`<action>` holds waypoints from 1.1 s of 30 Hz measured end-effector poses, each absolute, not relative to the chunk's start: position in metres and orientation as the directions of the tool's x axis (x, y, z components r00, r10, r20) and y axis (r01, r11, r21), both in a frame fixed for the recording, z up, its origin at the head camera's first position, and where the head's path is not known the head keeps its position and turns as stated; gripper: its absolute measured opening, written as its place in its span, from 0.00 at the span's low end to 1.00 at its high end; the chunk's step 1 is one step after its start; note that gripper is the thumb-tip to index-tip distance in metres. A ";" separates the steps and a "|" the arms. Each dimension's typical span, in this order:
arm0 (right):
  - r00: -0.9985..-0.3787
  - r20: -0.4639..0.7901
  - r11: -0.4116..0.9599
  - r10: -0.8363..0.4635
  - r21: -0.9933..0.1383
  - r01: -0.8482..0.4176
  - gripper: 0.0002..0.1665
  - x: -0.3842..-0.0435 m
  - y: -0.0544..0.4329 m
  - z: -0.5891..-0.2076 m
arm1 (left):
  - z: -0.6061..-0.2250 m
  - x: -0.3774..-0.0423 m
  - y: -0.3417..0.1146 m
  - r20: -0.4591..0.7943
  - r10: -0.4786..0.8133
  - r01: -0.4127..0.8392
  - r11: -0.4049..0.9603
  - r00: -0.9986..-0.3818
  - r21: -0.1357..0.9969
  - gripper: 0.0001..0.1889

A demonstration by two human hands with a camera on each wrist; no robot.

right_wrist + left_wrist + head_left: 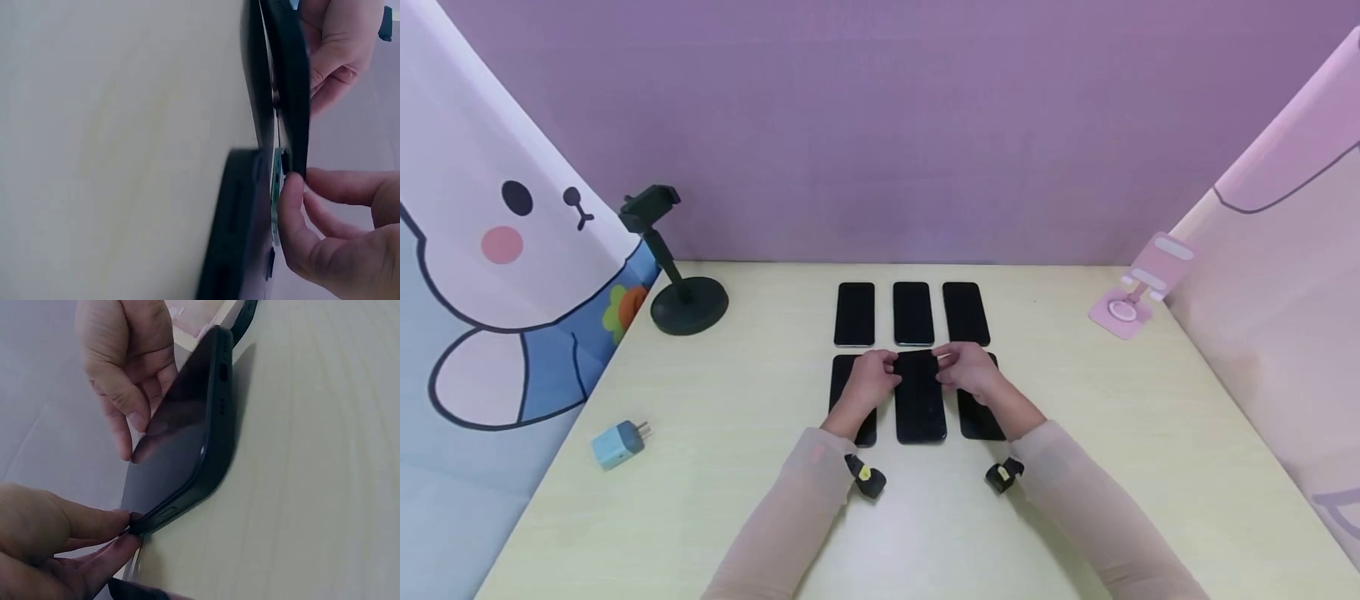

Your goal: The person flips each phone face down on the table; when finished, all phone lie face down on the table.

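A black smartphone (919,398) is the middle one of the front row, its dark screen facing up. My left hand (871,379) pinches its far left corner between thumb and fingers. At the far right corner, my right hand (967,368) pinches it too, as the right wrist view shows with the right hand (344,231) on the phone's end. In the left wrist view the phone (181,431) is tilted, its charging-port end showing above a shadow. Under my forearms lie a left phone (841,379) and a right phone (981,421), both partly hidden.
Three more phones, left (854,314), middle (913,314) and right (966,312), form a back row. A black phone stand (689,305) stands back left, a pink stand (1138,296) back right. A blue plug adapter (617,444) lies at left on the table (737,400).
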State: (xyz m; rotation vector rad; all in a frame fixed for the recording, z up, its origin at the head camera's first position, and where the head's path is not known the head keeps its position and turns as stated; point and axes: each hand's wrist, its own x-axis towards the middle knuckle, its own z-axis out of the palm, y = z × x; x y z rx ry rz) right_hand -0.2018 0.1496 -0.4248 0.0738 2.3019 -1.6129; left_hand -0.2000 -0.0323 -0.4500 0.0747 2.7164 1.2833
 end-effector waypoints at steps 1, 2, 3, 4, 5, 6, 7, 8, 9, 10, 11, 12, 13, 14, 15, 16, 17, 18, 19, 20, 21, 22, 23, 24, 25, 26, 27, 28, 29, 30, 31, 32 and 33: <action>-0.945 -0.291 0.355 -0.152 -0.908 0.222 0.28 -0.202 0.151 -0.425 | -0.450 -0.200 -0.032 -0.100 0.106 -0.009 0.640 -0.989 0.768 0.19; -0.943 -0.289 0.343 -0.163 -0.913 0.220 0.28 -0.203 0.152 -0.424 | -0.450 -0.200 -0.032 -0.099 0.109 -0.006 0.641 -0.989 0.767 0.19; -0.942 -0.284 0.329 -0.177 -0.920 0.215 0.28 -0.203 0.153 -0.424 | -0.450 -0.200 -0.032 -0.095 0.112 0.000 0.645 -0.989 0.764 0.19; -0.940 -0.284 0.313 -0.188 -0.925 0.216 0.28 -0.204 0.154 -0.425 | -0.450 -0.200 -0.032 -0.089 0.119 0.010 0.651 -0.989 0.759 0.18; -0.938 -0.282 0.294 -0.200 -0.931 0.217 0.28 -0.205 0.155 -0.424 | -0.450 -0.200 -0.032 -0.084 0.123 0.017 0.654 -0.989 0.756 0.18; -0.936 -0.277 0.278 -0.216 -0.937 0.213 0.28 -0.206 0.156 -0.424 | -0.450 -0.200 -0.031 -0.081 0.127 0.022 0.653 -0.989 0.757 0.17; -0.934 -0.274 0.258 -0.228 -0.942 0.213 0.29 -0.206 0.157 -0.424 | -0.450 -0.199 -0.031 -0.074 0.132 0.030 0.653 -0.988 0.757 0.17; -0.933 -0.269 0.238 -0.240 -0.948 0.213 0.29 -0.207 0.158 -0.424 | -0.450 -0.199 -0.031 -0.070 0.136 0.036 0.649 -0.988 0.760 0.17; -0.932 -0.266 0.225 -0.247 -0.951 0.212 0.30 -0.207 0.159 -0.423 | -0.450 -0.199 -0.031 -0.067 0.141 0.041 0.646 -0.988 0.763 0.16; -0.931 -0.260 0.215 -0.258 -0.954 0.208 0.30 -0.207 0.159 -0.422 | -0.450 -0.199 -0.031 -0.065 0.147 0.045 0.639 -0.987 0.768 0.16; -0.930 -0.256 0.200 -0.266 -0.958 0.206 0.31 -0.207 0.159 -0.421 | -0.450 -0.199 -0.030 -0.065 0.153 0.047 0.629 -0.986 0.776 0.16; -0.928 -0.256 0.184 -0.270 -0.960 0.211 0.31 -0.207 0.160 -0.420 | -0.450 -0.199 -0.030 -0.065 0.162 0.050 0.619 -0.985 0.784 0.17; -0.926 -0.259 0.163 -0.274 -0.962 0.221 0.31 -0.207 0.160 -0.420 | -0.450 -0.199 -0.029 -0.067 0.170 0.052 0.609 -0.983 0.792 0.17; -0.924 -0.261 0.141 -0.280 -0.963 0.229 0.30 -0.207 0.161 -0.420 | -0.450 -0.199 -0.029 -0.070 0.178 0.051 0.596 -0.981 0.801 0.17; -0.921 -0.263 0.119 -0.289 -0.964 0.238 0.30 -0.207 0.161 -0.419 | -0.450 -0.198 -0.028 -0.073 0.184 0.049 0.583 -0.980 0.811 0.18; -0.917 -0.264 0.095 -0.297 -0.964 0.247 0.29 -0.207 0.161 -0.419 | -0.450 -0.198 -0.028 -0.071 0.189 0.049 0.565 -0.979 0.823 0.18; -0.914 -0.268 0.072 -0.305 -0.963 0.258 0.29 -0.207 0.162 -0.419 | -0.449 -0.197 -0.028 -0.072 0.192 0.043 0.534 -0.979 0.844 0.19; -0.910 -0.268 0.057 -0.315 -0.963 0.263 0.29 -0.207 0.162 -0.419 | -0.449 -0.197 -0.028 -0.078 0.192 0.028 0.492 -0.978 0.870 0.19; -0.907 -0.263 0.047 -0.328 -0.964 0.263 0.29 -0.207 0.162 -0.419 | -0.449 -0.196 -0.028 -0.083 0.192 0.010 0.441 -0.978 0.897 0.20; -0.904 -0.261 0.039 -0.338 -0.964 0.264 0.29 -0.206 0.163 -0.420 | -0.449 -0.196 -0.028 -0.086 0.192 -0.007 0.382 -0.977 0.924 0.21; -0.901 -0.257 0.033 -0.349 -0.964 0.262 0.29 -0.206 0.163 -0.420 | -0.449 -0.196 -0.028 -0.088 0.191 -0.024 0.315 -0.978 0.949 0.21; -0.900 -0.252 0.027 -0.356 -0.965 0.260 0.29 -0.206 0.164 -0.420 | -0.449 -0.196 -0.028 -0.092 0.188 -0.044 0.245 -0.978 0.969 0.22; -0.898 -0.247 0.022 -0.364 -0.966 0.257 0.29 -0.206 0.164 -0.420 | -0.449 -0.197 -0.028 -0.096 0.188 -0.062 0.177 -0.977 0.982 0.22; -0.896 -0.241 0.018 -0.373 -0.967 0.253 0.30 -0.206 0.164 -0.421 | -0.450 -0.197 -0.027 -0.099 0.189 -0.076 0.124 -0.977 0.989 0.22; -0.894 -0.239 0.009 -0.379 -0.967 0.255 0.30 -0.207 0.165 -0.421 | -0.450 -0.197 -0.027 -0.099 0.189 -0.085 0.083 -0.977 0.993 0.22; -0.890 -0.237 -0.002 -0.388 -0.966 0.258 0.31 -0.207 0.165 -0.422 | -0.450 -0.198 -0.027 -0.097 0.189 -0.088 0.054 -0.977 0.995 0.22; -0.887 -0.232 -0.011 -0.399 -0.966 0.257 0.31 -0.207 0.165 -0.423 | -0.450 -0.198 -0.027 -0.095 0.188 -0.090 0.039 -0.978 0.995 0.22; -0.885 -0.226 -0.020 -0.406 -0.966 0.256 0.32 -0.208 0.165 -0.423 | -0.450 -0.198 -0.026 -0.095 0.189 -0.091 0.029 -0.977 0.995 0.22; -0.884 -0.224 -0.026 -0.410 -0.966 0.257 0.32 -0.207 0.164 -0.423 | -0.450 -0.198 -0.026 -0.095 0.191 -0.092 0.024 -0.977 0.995 0.21; -0.884 -0.222 -0.029 -0.412 -0.966 0.256 0.32 -0.207 0.164 -0.423 | -0.450 -0.198 -0.025 -0.093 0.193 -0.091 0.020 -0.977 0.996 0.21; -0.885 -0.218 -0.029 -0.412 -0.967 0.252 0.33 -0.207 0.163 -0.424 | -0.450 -0.198 -0.024 -0.094 0.192 -0.093 0.014 -0.977 0.996 0.21; -0.887 -0.214 -0.028 -0.409 -0.969 0.246 0.33 -0.207 0.162 -0.424 | -0.450 -0.197 -0.024 -0.093 0.192 -0.093 0.009 -0.977 0.996 0.21; -0.891 -0.211 -0.022 -0.401 -0.971 0.240 0.33 -0.207 0.161 -0.424 | -0.450 -0.197 -0.023 -0.094 0.192 -0.095 0.004 -0.977 0.995 0.21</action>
